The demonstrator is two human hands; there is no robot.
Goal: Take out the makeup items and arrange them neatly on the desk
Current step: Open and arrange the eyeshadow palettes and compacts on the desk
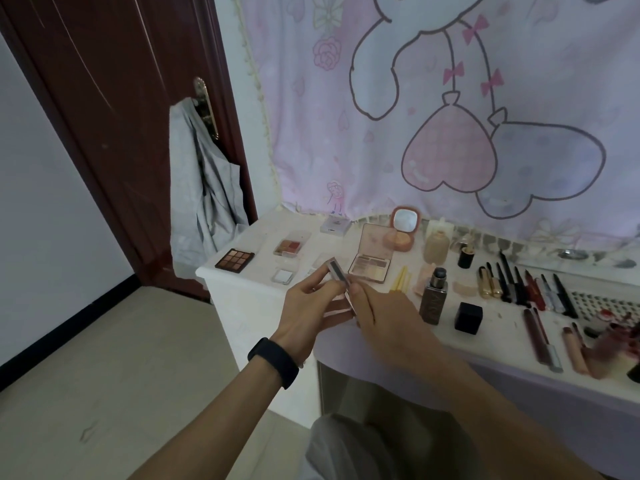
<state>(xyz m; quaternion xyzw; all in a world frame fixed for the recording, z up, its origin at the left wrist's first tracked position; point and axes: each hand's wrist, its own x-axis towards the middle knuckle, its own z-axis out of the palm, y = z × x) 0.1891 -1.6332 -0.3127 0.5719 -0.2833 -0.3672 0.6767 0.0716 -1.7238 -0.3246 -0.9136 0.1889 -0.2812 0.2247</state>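
Step in hand: placing one item. A slim case [338, 274] is carried above the left part of the table [256, 282], not yet set down.
Left hand [304, 308]: its fingers [311, 282] curl round the case's left edge and grasp it; a dark wristband [273, 362] sits on the wrist.
Right hand [379, 315]: its fingertips pinch the near end of the same case, so both hands are grasping it.
Slim case: narrow and pale pink with a dark strip along its upper face, tilted, clear of the table. Whether it is open cannot be told.
Palettes already laid out: a nine-pan palette [234, 260] at the left end, a small red palette [291, 247] behind it, a white square pan [283, 276] just left of the hands, an open palette [370, 261] just right of them.
Further right: a mirrored compact [403, 230], a dark bottle [433, 299], a black cube cap [468, 317], and a row of pencils and brushes [526, 285] lying side by side.
Progress (judged): well along, since most items appear set out in groups.
Next move (judged): lower the case flat among the palettes — likely between the white pan and the open palette — square it to its neighbours, then let go with both hands without nudging the nearby pieces.
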